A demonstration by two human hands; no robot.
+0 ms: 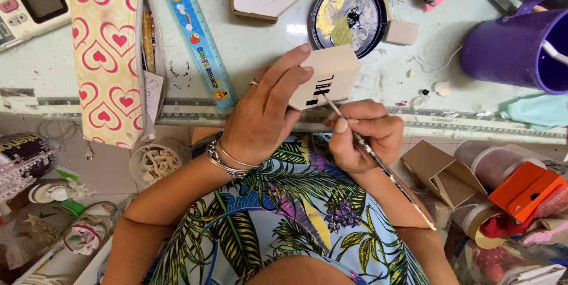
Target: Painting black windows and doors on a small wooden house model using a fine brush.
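Hands at the near edge of the surface, both busy on one piece. Left hand has its grip clamped on a small cream block: fingers wrap over the top and left end, thumb side hidden under. Block sits tilted, held just above the surface edge, its front face turned toward the person, black painted marks on that face. Bulk of the block sticks out to the right of the left grip, clear of the fingers.

Right hand has its grip pinched shut on a thin paintbrush, held like a pen. Brush tip touches the block's front face at the lower right of the marks; handle runs down and right past the wrist. Right hand sits just below and right of the block, not touching it except through the brush.

Nearby: round dark palette lid with paint smears just behind the block, blue ruler to the left, heart-print pencil case beyond that, purple cup far right.
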